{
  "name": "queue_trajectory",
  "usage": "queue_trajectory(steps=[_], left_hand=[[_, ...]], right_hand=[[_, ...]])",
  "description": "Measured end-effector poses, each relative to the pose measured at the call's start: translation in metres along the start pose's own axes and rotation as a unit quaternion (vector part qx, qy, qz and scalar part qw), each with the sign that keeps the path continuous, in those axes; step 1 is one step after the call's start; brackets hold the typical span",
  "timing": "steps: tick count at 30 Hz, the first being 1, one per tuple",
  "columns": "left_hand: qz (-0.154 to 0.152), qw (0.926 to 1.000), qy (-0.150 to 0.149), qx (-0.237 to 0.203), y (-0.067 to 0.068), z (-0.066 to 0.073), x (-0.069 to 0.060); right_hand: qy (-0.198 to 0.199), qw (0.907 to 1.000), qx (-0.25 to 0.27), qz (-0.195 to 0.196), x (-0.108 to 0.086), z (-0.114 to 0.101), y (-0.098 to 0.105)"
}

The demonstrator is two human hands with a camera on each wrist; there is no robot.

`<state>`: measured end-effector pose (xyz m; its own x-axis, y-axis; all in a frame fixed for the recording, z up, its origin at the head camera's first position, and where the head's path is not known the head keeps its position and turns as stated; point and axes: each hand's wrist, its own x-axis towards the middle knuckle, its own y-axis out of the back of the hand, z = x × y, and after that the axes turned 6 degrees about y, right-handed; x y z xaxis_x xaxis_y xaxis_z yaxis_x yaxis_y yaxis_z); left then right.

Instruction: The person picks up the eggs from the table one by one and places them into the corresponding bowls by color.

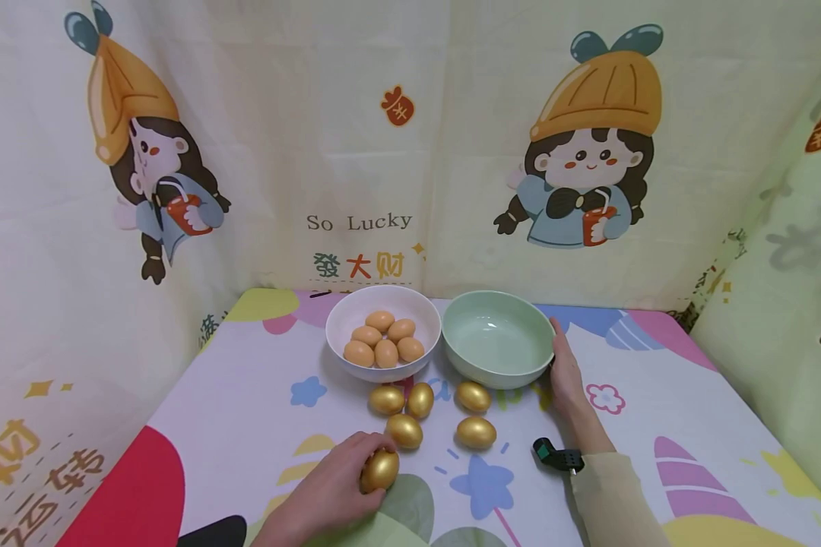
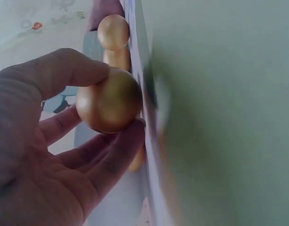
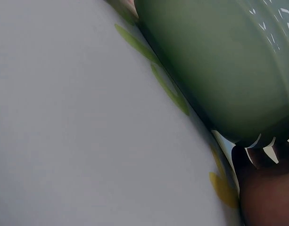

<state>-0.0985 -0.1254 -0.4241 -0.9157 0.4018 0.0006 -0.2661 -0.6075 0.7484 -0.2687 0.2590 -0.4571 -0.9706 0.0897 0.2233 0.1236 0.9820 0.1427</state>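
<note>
My left hand (image 1: 338, 480) pinches a golden egg (image 1: 381, 469) between thumb and fingers, low over the front of the table. In the left wrist view the same golden egg (image 2: 110, 101) sits between the thumb and fingertips. The fingers of my right hand (image 1: 566, 372) lie along the right side of a green bowl (image 1: 499, 376), which has nothing in it. In the right wrist view those fingertips (image 3: 261, 157) touch the outer wall of the bowl. Beyond my left hand lie several more golden eggs (image 1: 404, 431), two of them (image 1: 476, 432) set apart to the right.
A white bowl (image 1: 335, 342) with several brown eggs (image 1: 386, 353) stands left of the green one, nearly against it. Both are near the back edge of the table (image 1: 246, 395), where a printed cloth (image 1: 465, 190) hangs. A black strap (image 1: 566, 458) is on the right wrist.
</note>
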Motion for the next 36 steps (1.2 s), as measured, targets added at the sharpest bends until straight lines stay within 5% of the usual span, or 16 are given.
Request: queue_trajectory(steps=[13,25,36], left_hand=[[0.031,0.9934,-0.093,-0.059,0.041,0.009,0.030],[0.050,0.9792,-0.178,-0.083,0.069,0.025,0.087],[0.004,0.9860,-0.148,-0.077,0.068,0.044,0.135]], right_hand=[[-0.001,1.0000,0.008,-0.005,0.002,0.001,0.002],[-0.007,0.9998,0.010,-0.013,-0.003,-0.006,0.002],[0.010,0.9994,0.032,-0.003,0.001,0.005,-0.001]])
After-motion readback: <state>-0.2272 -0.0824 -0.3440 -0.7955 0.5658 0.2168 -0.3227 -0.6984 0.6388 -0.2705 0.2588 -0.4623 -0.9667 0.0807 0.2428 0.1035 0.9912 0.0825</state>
